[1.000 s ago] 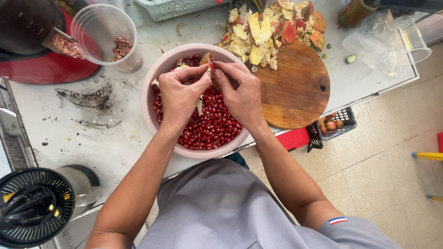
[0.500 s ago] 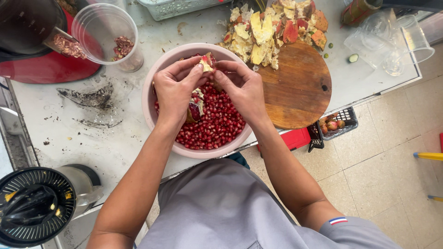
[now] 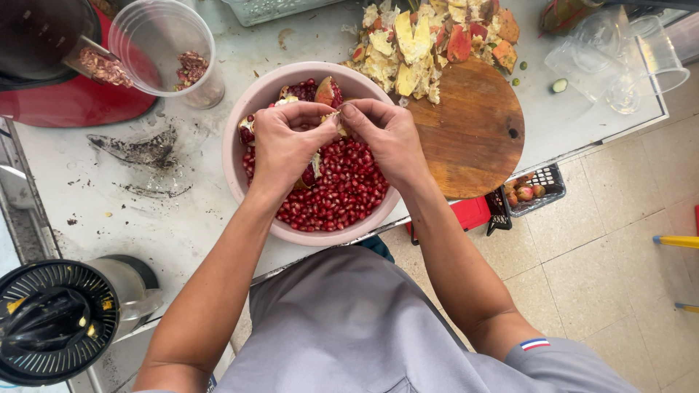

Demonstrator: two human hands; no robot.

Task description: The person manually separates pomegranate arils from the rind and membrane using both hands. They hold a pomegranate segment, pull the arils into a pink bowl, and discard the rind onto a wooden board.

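Both hands are over the pink bowl [image 3: 234, 171] here, the left hand [image 3: 285, 149] and right hand [image 3: 386, 138] meeting at a piece of pomegranate [image 3: 329, 120], fingers of each pinched tight on it from either side. The piece sits above the far half of the bowl, and under the hands lies a deep heap of red seeds [image 3: 342, 193] (the bowl looks well filled). Another chunk of fruit [image 3: 325, 90] rests at the bowl's far rim. Just beside the bowl on the right, a round wooden board [image 3: 473, 135] carries a pile of peel [image 3: 429, 36] along its far edge. At the far left of the tabletop [image 3: 145, 211] stands a clear cup [image 3: 164, 47] with a few scraps inside, next to a red machine [image 3: 58, 87]. A black juicer [image 3: 54, 320] sits at the near left.
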